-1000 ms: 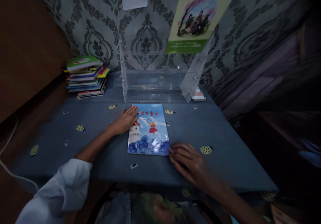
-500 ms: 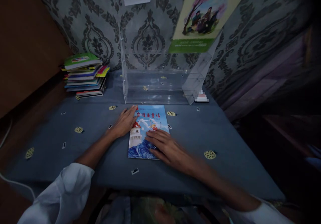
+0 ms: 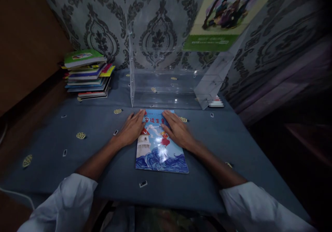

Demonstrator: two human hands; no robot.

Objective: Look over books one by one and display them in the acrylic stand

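A thin blue book (image 3: 160, 149) with red Chinese characters, a lighthouse and dark blue waves on its cover lies shut and flat on the table. My left hand (image 3: 132, 128) rests on its upper left edge, fingers stretched out. At the upper right of the cover lies my right hand (image 3: 178, 128), fingers extended and thumb apart, hiding the last characters of the title. Both hands press flat from above and neither grips the book. Light glares off the lower middle of the cover.
Behind the book stands a clear acrylic rack (image 3: 166, 98). A stack of books (image 3: 86, 76) is at the back left. A poster (image 3: 225, 20) hangs over the rack's right side. The table (image 3: 103, 180) has a grey-blue patterned cloth. A white cable (image 3: 18, 192) hangs at the left.
My right hand has moved from the middle right of the cover up to its top right corner, uncovering the waves. My left hand stays at the upper left. The view has shifted slightly.
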